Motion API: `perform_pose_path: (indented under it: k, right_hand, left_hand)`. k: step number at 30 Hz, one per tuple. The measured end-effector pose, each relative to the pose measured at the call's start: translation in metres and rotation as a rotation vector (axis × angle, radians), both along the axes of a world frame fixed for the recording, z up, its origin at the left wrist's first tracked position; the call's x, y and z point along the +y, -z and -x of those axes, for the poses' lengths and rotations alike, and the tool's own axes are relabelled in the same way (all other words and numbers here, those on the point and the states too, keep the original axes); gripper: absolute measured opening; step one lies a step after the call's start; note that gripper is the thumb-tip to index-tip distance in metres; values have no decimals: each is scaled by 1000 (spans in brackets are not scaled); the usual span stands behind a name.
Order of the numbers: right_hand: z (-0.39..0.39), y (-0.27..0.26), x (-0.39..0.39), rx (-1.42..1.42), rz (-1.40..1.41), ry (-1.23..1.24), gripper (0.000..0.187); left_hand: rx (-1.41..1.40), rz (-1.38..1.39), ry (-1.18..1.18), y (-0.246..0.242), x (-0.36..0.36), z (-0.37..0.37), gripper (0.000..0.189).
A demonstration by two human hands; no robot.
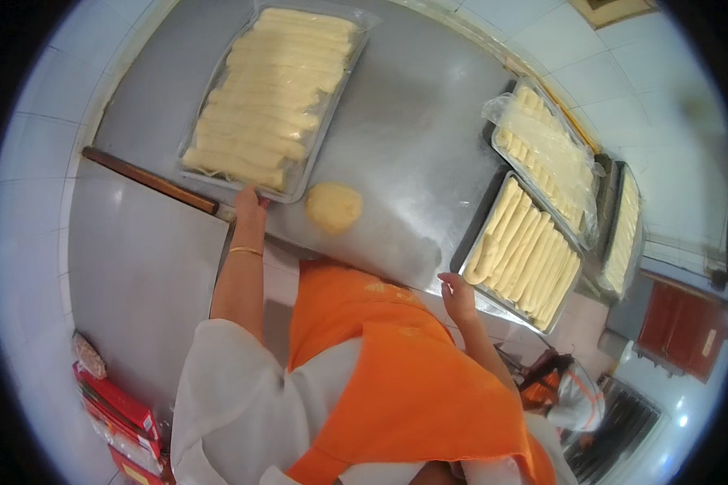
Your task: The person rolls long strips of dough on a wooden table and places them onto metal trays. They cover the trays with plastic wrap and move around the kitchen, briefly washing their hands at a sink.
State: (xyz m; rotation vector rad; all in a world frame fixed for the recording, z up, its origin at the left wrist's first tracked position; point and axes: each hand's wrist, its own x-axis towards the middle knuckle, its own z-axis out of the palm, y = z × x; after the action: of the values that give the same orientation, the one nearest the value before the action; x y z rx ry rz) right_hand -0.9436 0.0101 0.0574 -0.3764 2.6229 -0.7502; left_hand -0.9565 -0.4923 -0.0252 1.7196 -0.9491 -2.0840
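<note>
My left hand (252,203) is at the near edge of a metal tray (329,136), its fingers curled about the rim by the corner. Long pale dough strips (273,91) lie side by side in this tray under clear plastic film. Just right of that tray, a round lump of dough (334,207) rests on the metal worktable (400,151). My right hand (459,297) is by the table's front edge, next to the near corner of a second tray (457,257) of uncovered dough strips (525,257). Nothing shows in it, but its fingers are partly hidden.
Behind the second tray is a film-covered tray of dough (543,157), with another tray (620,230) farther right. A wooden rolling pin (151,180) lies along the worktable's left seam. Red packages (118,406) are at lower left. Another person (558,391) is at lower right.
</note>
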Motion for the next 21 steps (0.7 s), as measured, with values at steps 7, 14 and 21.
perform_pose_path:
  k: [7, 14, 21]
  right_hand:
    - [32, 44, -96, -410, 480, 210, 31]
    - [34, 70, -206, -695, 730, 671, 53]
    - [44, 68, -242, -668, 844, 818, 53]
  left_hand:
    - [273, -87, -178, 30, 66, -18, 25]
    - [174, 377, 193, 0, 127, -12, 37]
    - [-49, 920, 520, 23, 166, 6, 47]
